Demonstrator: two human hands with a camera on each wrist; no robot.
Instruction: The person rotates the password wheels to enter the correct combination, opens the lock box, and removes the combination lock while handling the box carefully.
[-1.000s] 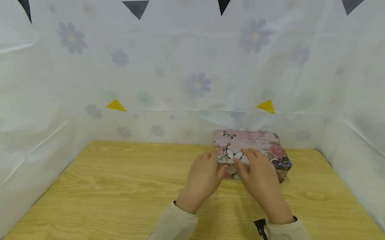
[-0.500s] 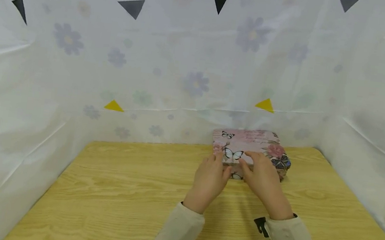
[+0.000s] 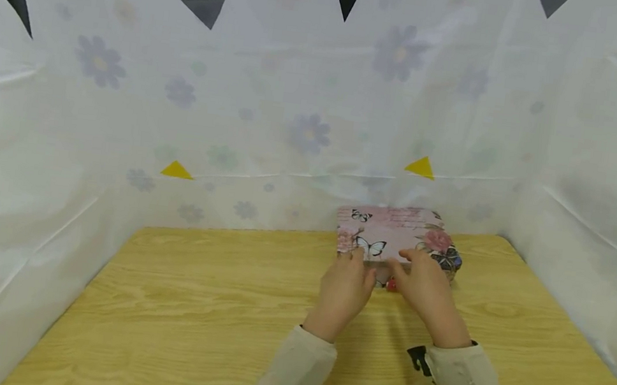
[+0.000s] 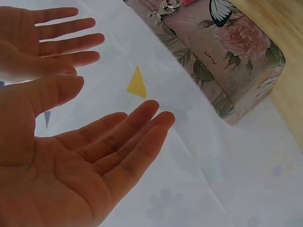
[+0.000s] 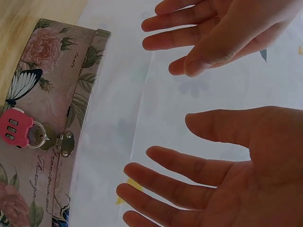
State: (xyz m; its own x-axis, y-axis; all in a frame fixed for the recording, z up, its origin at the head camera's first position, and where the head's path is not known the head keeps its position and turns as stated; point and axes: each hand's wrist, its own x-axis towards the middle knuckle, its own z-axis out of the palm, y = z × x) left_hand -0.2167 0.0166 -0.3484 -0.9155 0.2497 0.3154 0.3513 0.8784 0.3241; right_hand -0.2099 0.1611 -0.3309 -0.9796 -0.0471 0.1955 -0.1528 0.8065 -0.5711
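Observation:
A pink box [image 3: 387,231] printed with flowers and butterflies lies at the back right of the table. On its front hangs a pink combination padlock [image 5: 16,127], through a metal hasp [image 5: 66,144]; the head view shows only a bit of red between the hands. My left hand [image 3: 343,296] is before the box's left front, fingers extended and slightly bent. To the right, my right hand [image 3: 428,297] has its fingers spread. Both wrist views show a gap between the hands and the box, and nothing held in either.
The wooden table [image 3: 202,308] runs up to a white flowered sheet [image 3: 272,111] behind the box. More white sheeting [image 3: 603,190] stands at the sides. A black piece [image 3: 419,360] shows beside the right sleeve.
My left hand has shifted slightly right, and the right hand has drawn back a little from the lid. The red spot on the box front has come into sight between them.

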